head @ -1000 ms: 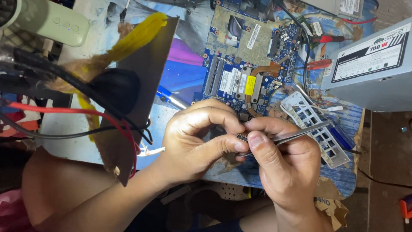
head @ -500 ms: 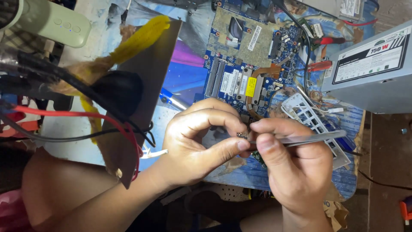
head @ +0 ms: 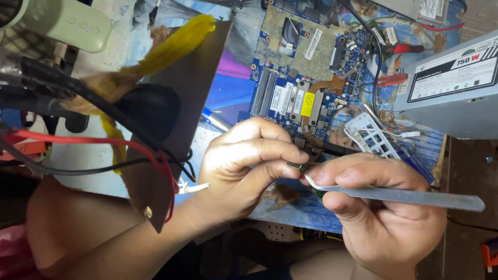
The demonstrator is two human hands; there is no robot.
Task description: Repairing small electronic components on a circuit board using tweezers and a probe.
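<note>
I see my left hand (head: 244, 171) pinching a tiny chip (head: 294, 165) while my right hand (head: 378, 207) grips the tweezers (head: 399, 196); a slip could flick it onto the cluttered worktop (head: 290, 210).

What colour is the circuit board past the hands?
Blue circuit board, with a tan patch on part of it; head view, the only view, shows it.

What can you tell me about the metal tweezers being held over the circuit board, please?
The tweezers are slim, flat and dull silver, seemingly steel. They lie nearly level, blunt end pointing right and the tips left. The right hand pinches them near the tips between thumb and forefinger. The tips meet a tiny dark part held by the left hand's fingertips, just below the blue circuit board.
</note>
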